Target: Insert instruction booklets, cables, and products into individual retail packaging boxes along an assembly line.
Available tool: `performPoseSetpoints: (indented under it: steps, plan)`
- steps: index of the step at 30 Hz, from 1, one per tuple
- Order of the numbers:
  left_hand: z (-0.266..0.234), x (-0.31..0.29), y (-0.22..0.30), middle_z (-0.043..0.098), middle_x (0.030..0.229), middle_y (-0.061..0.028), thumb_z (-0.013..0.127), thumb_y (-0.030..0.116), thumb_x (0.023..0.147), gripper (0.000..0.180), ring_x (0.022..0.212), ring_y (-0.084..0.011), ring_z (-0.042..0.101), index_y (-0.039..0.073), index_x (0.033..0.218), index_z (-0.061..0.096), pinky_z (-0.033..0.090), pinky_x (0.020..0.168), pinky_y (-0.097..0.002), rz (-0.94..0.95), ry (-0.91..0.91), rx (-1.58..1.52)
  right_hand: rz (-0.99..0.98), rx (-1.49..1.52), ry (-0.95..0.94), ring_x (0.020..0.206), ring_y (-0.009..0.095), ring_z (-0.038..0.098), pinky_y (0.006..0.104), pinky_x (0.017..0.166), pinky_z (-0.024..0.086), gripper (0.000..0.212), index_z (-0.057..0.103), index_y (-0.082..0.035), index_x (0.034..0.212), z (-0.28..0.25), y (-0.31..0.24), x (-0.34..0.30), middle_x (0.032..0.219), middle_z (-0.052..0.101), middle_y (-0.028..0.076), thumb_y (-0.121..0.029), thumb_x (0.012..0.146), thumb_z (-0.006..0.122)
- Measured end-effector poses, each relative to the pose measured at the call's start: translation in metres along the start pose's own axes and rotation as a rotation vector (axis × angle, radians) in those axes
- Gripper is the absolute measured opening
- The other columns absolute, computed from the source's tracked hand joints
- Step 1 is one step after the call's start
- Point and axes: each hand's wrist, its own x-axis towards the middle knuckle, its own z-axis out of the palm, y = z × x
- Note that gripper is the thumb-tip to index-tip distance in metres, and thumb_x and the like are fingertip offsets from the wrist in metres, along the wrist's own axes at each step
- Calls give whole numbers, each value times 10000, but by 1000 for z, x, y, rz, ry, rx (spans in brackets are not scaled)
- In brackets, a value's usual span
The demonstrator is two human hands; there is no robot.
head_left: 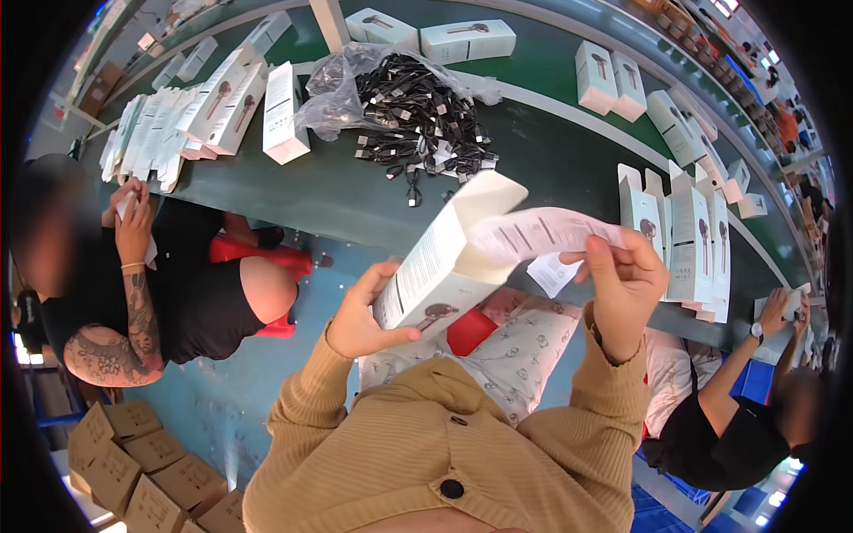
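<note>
My left hand (362, 318) is wrapped round the lower part of a white carton (435, 266) with a dark product picture on its side. The carton is tilted, its top end open and a flap (498, 191) standing up. Between thumb and fingers my right hand (626, 289) pinches the end of a curved, pinkish-white printed paper strip (551, 231). The strip's other end reaches the carton's open top; whether it goes inside I cannot tell. Just under the right hand shows a small white printed paper (553, 274).
On the green table lies a heap of black USB cables (426, 102) beside a clear plastic bag (333, 93). White cartons (689, 235) stand at the right; flattened ones (147, 133) lie at the left. A person (133, 275) sits left, another (729, 417) right. Brown boxes (151, 471) are stacked lower left.
</note>
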Motion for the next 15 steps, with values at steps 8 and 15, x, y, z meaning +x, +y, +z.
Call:
performPoseSetpoints:
  steps: [8, 15]
  plan:
    - [4, 0, -16, 579, 1176, -79, 909, 194, 578, 868, 1100, -142, 536, -8, 1264, 417, 402, 951, -296, -53, -34, -15, 25, -187, -49, 728, 166, 691, 201, 527, 466, 106, 641, 26, 966, -2, 9, 6, 851, 666, 95, -31, 877, 637]
    - [3, 2, -24, 563, 1189, -87, 912, 221, 579, 887, 1108, -148, 526, 0, 1275, 410, 397, 958, -298, -104, -100, -140, 80, -255, -64, 692, 149, 679, 199, 529, 462, 104, 650, 25, 965, 5, 18, 13, 795, 666, 78, -24, 874, 636]
